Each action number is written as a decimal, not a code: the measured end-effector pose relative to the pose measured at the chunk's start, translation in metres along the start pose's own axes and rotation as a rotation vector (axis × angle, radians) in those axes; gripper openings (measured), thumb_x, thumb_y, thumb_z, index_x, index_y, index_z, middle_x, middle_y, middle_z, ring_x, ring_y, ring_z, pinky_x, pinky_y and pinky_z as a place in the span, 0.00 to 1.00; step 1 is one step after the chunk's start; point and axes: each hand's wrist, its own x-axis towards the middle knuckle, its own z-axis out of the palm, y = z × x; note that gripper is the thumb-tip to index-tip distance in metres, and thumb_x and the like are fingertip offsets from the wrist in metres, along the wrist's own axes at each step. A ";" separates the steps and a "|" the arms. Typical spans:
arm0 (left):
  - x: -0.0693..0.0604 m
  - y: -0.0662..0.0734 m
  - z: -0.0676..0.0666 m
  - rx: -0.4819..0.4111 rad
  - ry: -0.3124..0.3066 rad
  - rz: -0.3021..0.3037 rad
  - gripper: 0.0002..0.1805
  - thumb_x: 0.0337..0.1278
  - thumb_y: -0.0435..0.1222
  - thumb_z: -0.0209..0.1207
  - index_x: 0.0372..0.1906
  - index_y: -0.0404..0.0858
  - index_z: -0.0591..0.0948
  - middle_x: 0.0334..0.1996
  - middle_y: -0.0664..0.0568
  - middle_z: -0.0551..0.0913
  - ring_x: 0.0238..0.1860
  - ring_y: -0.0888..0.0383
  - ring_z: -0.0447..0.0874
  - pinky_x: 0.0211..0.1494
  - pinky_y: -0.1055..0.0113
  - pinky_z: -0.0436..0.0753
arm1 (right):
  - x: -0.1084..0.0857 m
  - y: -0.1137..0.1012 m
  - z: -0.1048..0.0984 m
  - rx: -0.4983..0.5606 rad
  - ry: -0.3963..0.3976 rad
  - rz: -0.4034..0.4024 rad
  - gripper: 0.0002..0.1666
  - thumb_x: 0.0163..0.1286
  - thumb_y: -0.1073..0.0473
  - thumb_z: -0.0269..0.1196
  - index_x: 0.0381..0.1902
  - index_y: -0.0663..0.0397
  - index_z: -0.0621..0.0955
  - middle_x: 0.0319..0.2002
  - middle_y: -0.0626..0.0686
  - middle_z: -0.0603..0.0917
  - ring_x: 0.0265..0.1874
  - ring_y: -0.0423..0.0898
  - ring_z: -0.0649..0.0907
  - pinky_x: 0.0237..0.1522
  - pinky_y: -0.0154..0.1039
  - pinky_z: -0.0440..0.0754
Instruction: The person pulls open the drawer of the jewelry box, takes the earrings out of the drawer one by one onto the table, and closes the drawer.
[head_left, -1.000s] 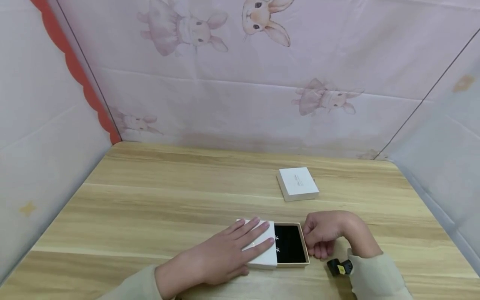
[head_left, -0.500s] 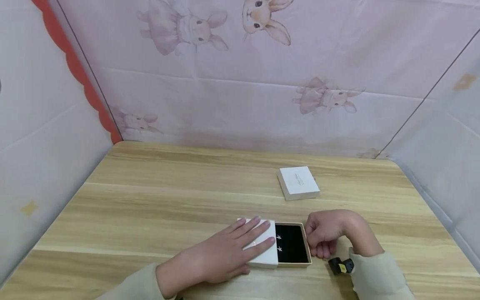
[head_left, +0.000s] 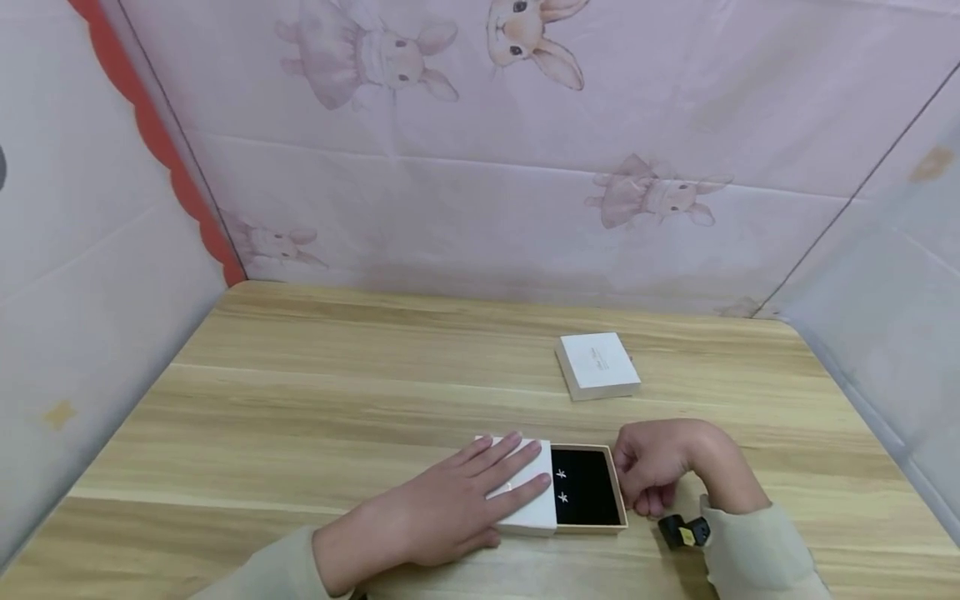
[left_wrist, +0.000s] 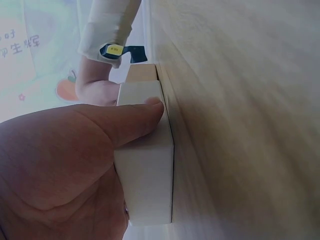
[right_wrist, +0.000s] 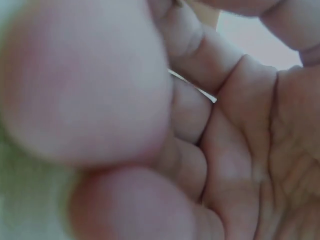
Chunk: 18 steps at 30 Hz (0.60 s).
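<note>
A white jewellery box (head_left: 525,521) lies on the table near its front edge, its sleeve under my left hand (head_left: 446,500). Spread, straight fingers rest on top, while the thumb (left_wrist: 142,120) lies along the sleeve's side in the left wrist view. Out of the sleeve's right end sticks a drawer (head_left: 621,525) with a black lining (head_left: 596,492). Two small silvery star-shaped pieces, probably earrings, sit on that lining. My right hand (head_left: 660,462) has curled fingers at the drawer's right end. What exactly its fingertips pinch is hidden, also in the right wrist view.
A second white box (head_left: 598,363) with small print lies farther back, to the right. The wooden table (head_left: 337,375) meets a pink rabbit-print backdrop (head_left: 450,208) behind and pale cloth walls at both sides. A black wrist camera (head_left: 684,531) hangs at the right sleeve.
The drawer has slid slightly farther right out of the sleeve along with my right hand, so both star-shaped pieces show fully. My left hand has stayed on the sleeve.
</note>
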 end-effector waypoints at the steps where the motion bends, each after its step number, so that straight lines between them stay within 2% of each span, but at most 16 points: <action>1: 0.000 0.000 0.000 0.003 0.001 0.002 0.43 0.71 0.53 0.53 0.81 0.50 0.45 0.81 0.46 0.42 0.81 0.47 0.40 0.80 0.52 0.54 | -0.001 0.000 0.000 -0.002 0.001 -0.003 0.06 0.56 0.68 0.64 0.20 0.60 0.83 0.16 0.53 0.84 0.14 0.40 0.81 0.17 0.33 0.81; 4: 0.001 -0.001 0.000 0.004 0.002 0.002 0.43 0.71 0.53 0.53 0.81 0.50 0.46 0.81 0.46 0.42 0.81 0.46 0.40 0.80 0.51 0.54 | -0.003 0.000 -0.002 -0.004 0.008 -0.034 0.03 0.55 0.67 0.66 0.22 0.57 0.83 0.17 0.53 0.85 0.16 0.41 0.81 0.18 0.33 0.81; 7: 0.001 -0.001 0.000 0.002 -0.001 -0.002 0.43 0.71 0.53 0.53 0.81 0.50 0.46 0.81 0.46 0.43 0.81 0.46 0.40 0.80 0.51 0.54 | -0.007 -0.001 -0.007 0.016 0.047 -0.107 0.03 0.55 0.68 0.64 0.27 0.57 0.82 0.19 0.52 0.84 0.18 0.43 0.80 0.20 0.35 0.80; 9: 0.001 -0.001 -0.001 -0.002 -0.002 -0.003 0.43 0.71 0.53 0.53 0.81 0.50 0.46 0.81 0.46 0.43 0.81 0.46 0.40 0.80 0.51 0.53 | -0.009 -0.001 -0.012 0.002 0.113 -0.172 0.06 0.57 0.70 0.61 0.30 0.56 0.81 0.20 0.52 0.82 0.18 0.43 0.78 0.21 0.35 0.78; 15: 0.002 0.000 -0.002 -0.007 -0.010 -0.005 0.43 0.71 0.52 0.53 0.81 0.50 0.46 0.81 0.46 0.42 0.81 0.46 0.39 0.80 0.51 0.53 | -0.008 -0.012 -0.019 -0.154 0.440 -0.389 0.06 0.66 0.67 0.61 0.36 0.52 0.83 0.24 0.44 0.80 0.24 0.40 0.77 0.27 0.34 0.79; 17: 0.002 0.000 -0.003 -0.011 -0.014 -0.006 0.43 0.71 0.52 0.53 0.81 0.50 0.45 0.81 0.46 0.41 0.81 0.47 0.39 0.80 0.51 0.53 | -0.005 -0.018 -0.016 -0.166 0.464 -0.470 0.05 0.66 0.66 0.63 0.36 0.50 0.84 0.26 0.42 0.81 0.26 0.39 0.78 0.29 0.33 0.80; 18: 0.001 0.000 -0.002 -0.010 -0.015 -0.006 0.43 0.71 0.52 0.53 0.81 0.50 0.46 0.81 0.46 0.41 0.81 0.47 0.39 0.80 0.51 0.53 | -0.004 -0.021 -0.013 -0.160 0.445 -0.496 0.05 0.66 0.65 0.63 0.35 0.50 0.85 0.26 0.42 0.82 0.25 0.38 0.78 0.28 0.34 0.81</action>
